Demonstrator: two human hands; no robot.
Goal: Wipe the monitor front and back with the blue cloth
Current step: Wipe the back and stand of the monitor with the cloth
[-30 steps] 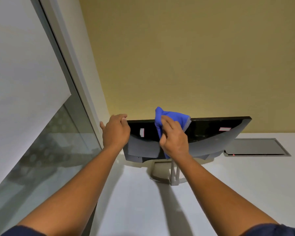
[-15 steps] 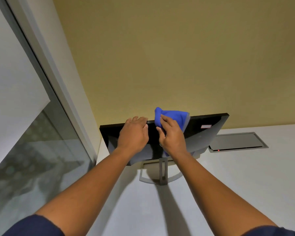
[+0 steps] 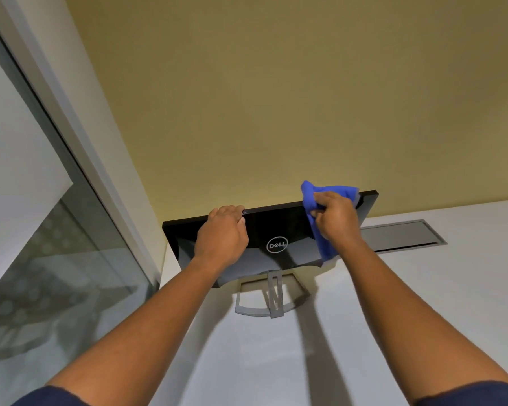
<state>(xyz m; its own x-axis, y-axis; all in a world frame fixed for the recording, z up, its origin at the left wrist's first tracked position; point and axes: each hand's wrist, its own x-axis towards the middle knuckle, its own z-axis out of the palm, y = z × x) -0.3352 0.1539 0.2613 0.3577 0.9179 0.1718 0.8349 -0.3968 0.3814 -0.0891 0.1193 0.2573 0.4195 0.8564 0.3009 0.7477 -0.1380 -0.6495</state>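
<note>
A black monitor (image 3: 279, 227) stands on a grey stand (image 3: 272, 300) on the white desk, its glossy back with a round logo facing me. My left hand (image 3: 222, 235) grips the monitor's top edge left of the middle, fingers curled over it. My right hand (image 3: 336, 219) holds the bunched blue cloth (image 3: 321, 227) against the back near the monitor's right end. The cloth hangs down below the hand and sticks up over the top edge. The screen side is hidden from me.
The white desk (image 3: 393, 317) runs up to a yellow wall (image 3: 276, 98). A grey cable hatch (image 3: 405, 235) lies flush in the desk to the right of the monitor. A glass partition with a pale frame (image 3: 71, 127) stands close on the left.
My right hand has carried the cloth from the middle of the monitor's back toward its right end. The left hand stays gripping the top edge left of the middle. The logo now shows.
</note>
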